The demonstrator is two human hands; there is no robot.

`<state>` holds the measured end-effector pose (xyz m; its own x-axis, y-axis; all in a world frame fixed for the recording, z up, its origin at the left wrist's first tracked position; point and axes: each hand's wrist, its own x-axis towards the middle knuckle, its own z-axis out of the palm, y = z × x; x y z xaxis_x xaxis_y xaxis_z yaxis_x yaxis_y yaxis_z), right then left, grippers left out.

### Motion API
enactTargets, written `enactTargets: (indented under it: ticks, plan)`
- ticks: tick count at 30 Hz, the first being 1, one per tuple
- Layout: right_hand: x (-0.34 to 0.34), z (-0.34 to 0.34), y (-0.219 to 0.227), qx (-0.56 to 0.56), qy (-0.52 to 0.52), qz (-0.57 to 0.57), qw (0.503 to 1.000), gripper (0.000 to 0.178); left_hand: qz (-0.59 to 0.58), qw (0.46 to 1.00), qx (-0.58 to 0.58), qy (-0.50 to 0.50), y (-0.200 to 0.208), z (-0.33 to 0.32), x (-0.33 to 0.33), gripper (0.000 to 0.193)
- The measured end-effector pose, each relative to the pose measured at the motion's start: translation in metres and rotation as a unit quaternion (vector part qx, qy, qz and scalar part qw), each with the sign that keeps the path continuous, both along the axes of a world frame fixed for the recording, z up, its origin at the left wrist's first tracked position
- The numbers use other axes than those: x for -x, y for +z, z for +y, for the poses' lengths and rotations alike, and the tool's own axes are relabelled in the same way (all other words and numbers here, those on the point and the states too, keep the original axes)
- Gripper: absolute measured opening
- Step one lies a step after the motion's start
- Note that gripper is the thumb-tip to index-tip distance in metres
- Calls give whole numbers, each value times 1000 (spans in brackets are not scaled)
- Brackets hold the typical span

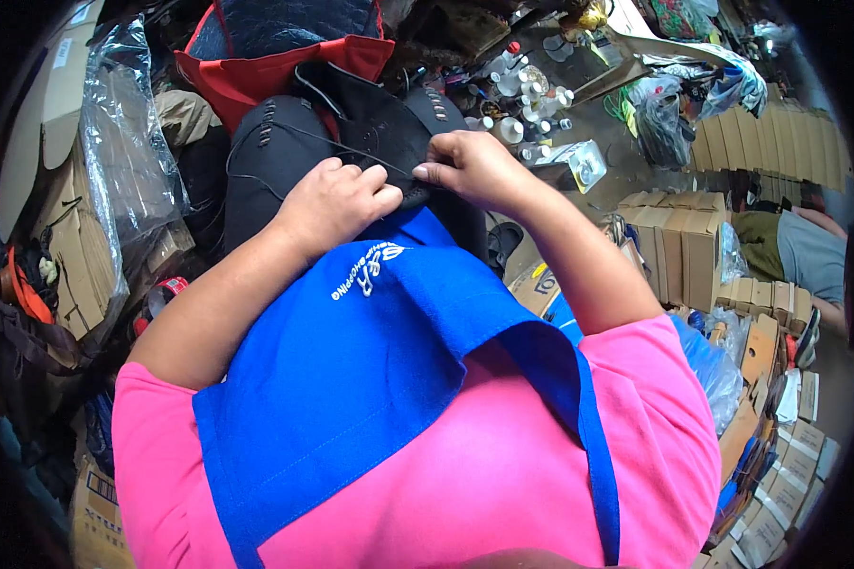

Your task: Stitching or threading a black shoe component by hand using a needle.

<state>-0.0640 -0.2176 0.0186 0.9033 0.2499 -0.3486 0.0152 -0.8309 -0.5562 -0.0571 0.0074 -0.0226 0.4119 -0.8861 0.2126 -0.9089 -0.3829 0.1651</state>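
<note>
A black piece that looks like a shoe or boot upper (381, 128) lies between my knees, its far part standing up. A thin dark thread (359, 152) runs across it toward my right hand (470, 169), whose thumb and forefinger pinch the thread at the piece's right side. My left hand (343, 203) is closed at the piece's near left edge, knuckles up. What its fingers hold is hidden under them. More loose thread trails over my left knee (273, 156). A blue apron (332, 379) covers my lap up to the near edge of the piece.
A red bag (266, 76) with a dark lining stands open beyond my knees. Several small bottles (531, 100) and a clear container (579, 163) are at the far right. Cardboard boxes (678, 247) are stacked on the right, near another person (807, 251). Plastic-covered cardboard (128, 161) leans at left.
</note>
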Motion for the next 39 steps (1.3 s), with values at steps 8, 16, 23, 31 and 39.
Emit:
enactTargets:
  ticks: [8, 16, 23, 31, 39]
  plan:
    - [15, 5, 18, -8, -25, 33, 999, 38, 303, 934, 183, 52, 18, -13, -35, 13]
    - [37, -15, 4, -100, 46, -24, 994, 28, 374, 918, 133, -15, -2, -44, -56, 22]
    - [64, -35, 33, -236, -108, -66, 963, 18, 446, 890, 94, 9, 2, -45, -70, 16]
    - [51, -14, 11, -71, -50, -112, 990, 20, 569, 820, 44, -44, 8, -44, -84, 20]
    - [39, -3, 23, 17, -25, -96, 995, 21, 589, 806, 31, -43, 4, -43, -86, 22]
